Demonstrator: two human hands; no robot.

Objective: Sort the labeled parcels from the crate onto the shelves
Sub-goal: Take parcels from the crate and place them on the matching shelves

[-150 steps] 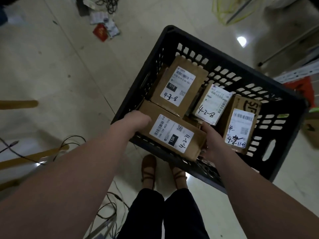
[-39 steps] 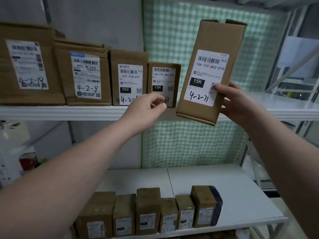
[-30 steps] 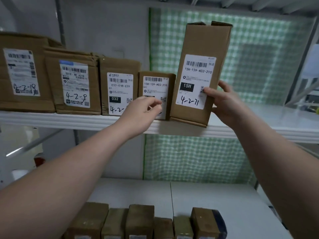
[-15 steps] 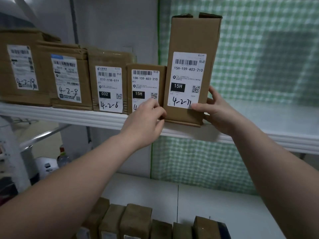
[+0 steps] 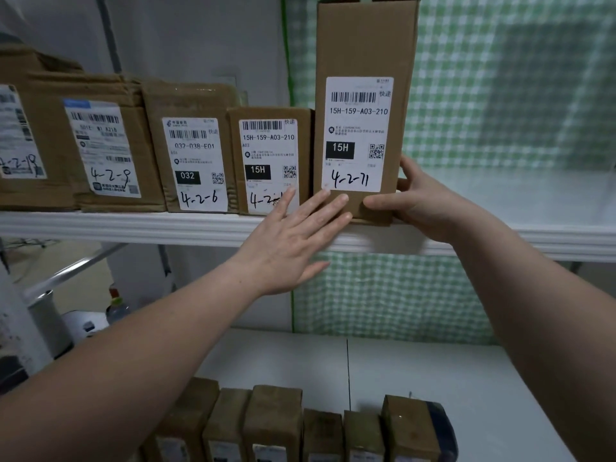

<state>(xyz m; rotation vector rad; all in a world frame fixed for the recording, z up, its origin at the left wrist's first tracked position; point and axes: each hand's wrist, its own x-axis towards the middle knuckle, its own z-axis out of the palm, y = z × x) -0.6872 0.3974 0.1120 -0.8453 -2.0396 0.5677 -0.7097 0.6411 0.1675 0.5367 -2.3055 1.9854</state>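
A tall brown parcel [image 5: 365, 45] labeled 4-2-71 stands upright on the upper white shelf [image 5: 133, 226], at the right end of a row of parcels. My right hand [image 5: 420, 205] grips its lower right corner, thumb across the front. My left hand [image 5: 293, 238] is flat, with straight fingertips pressing the parcel's lower front and overlapping the small parcel [image 5: 270, 155] beside it. The crate is out of view.
Left of that stand parcels marked 4-2-6 [image 5: 190, 155], 4-2-9 [image 5: 106, 148] and 4-2-18 [image 5: 16, 138]. The lower shelf [image 5: 416, 368] carries a row of several small boxes [image 5: 273, 421] at its front. Green checked netting [image 5: 500, 78] hangs behind; bare shelf extends right of the tall parcel.
The tall parcel has been set down upright against the small parcel. My left hand went from loosely curled to flat against its front. The view moved closer.
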